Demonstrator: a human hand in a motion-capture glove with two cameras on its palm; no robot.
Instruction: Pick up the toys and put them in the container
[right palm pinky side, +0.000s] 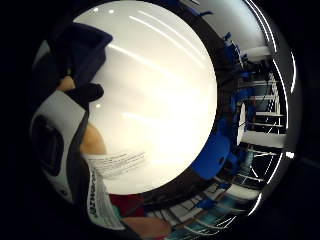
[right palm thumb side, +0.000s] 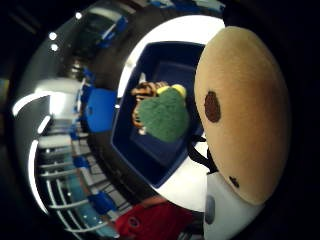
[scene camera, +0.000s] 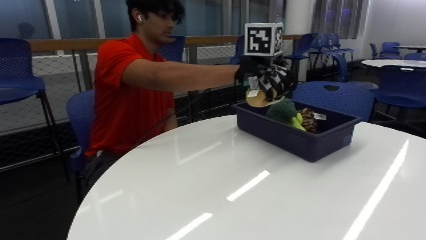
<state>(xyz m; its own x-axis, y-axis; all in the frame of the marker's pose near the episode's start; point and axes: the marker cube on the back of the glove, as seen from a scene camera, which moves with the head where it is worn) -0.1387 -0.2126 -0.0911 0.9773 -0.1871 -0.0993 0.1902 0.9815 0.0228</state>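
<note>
outside view: a seated person in a red shirt (scene camera: 126, 95) extends the gloved right hand (scene camera: 261, 75) above the near end of a dark blue container (scene camera: 293, 132) that stands on a round white table (scene camera: 219, 185). the fingers are curled round a tan plush toy (scene camera: 256, 96), held clear of the container's rim. inside the container lie a green plush toy (scene camera: 285, 112) and, beside it, a brown striped toy (scene camera: 308, 119).

thumb side palm view: the tan plush toy fills much of the frame and shows dark brown spots (right palm thumb side: 212, 106); past it the container's interior is seen from above, with the green toy touching the striped one.

little finger side palm view: only here a white fabric tag (right palm pinky side: 117, 165) with printed lines appears; its writing cannot be read. bare glossy tabletop fills the rest.

room: blue chairs (scene camera: 20, 65), further tables, glass walls.
</note>
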